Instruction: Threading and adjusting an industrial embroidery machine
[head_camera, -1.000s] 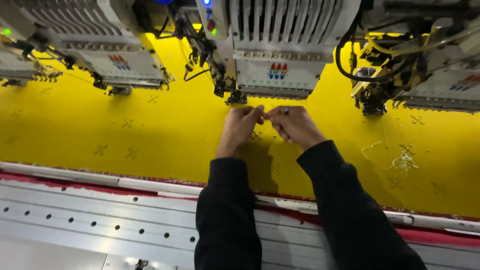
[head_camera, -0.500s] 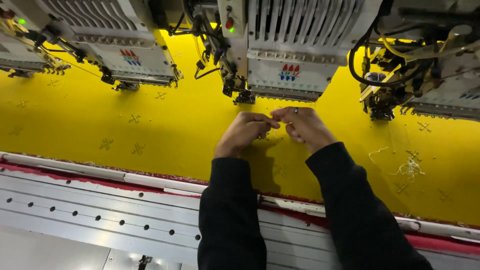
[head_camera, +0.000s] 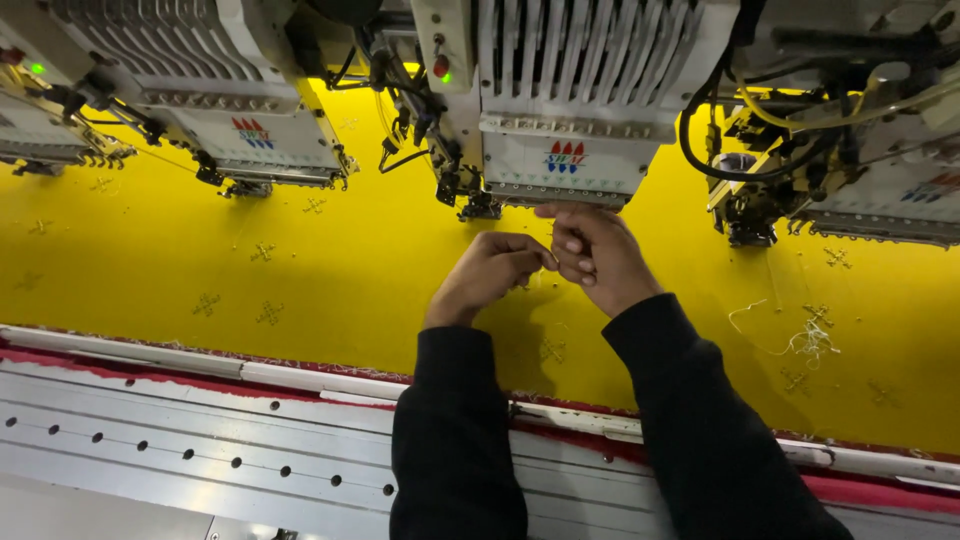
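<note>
My left hand and my right hand meet fingertip to fingertip just below the middle embroidery head, above the stretched yellow fabric. Both hands have fingers pinched together, seemingly on a fine thread that is barely visible. The right hand's fingers reach up toward the needle area at the head's lower edge. Both arms wear black sleeves. Small stitched cross motifs dot the fabric.
Another embroidery head hangs at the left and one with yellow tubing and black cables at the right. Loose white thread scraps lie on the fabric at right. A red-edged frame rail and a perforated metal table run along the front.
The view has shifted slightly, so the machine heads sit lower in frame. My hands stay pinched together under the middle head, the right hand raised a little closer to the needles.
</note>
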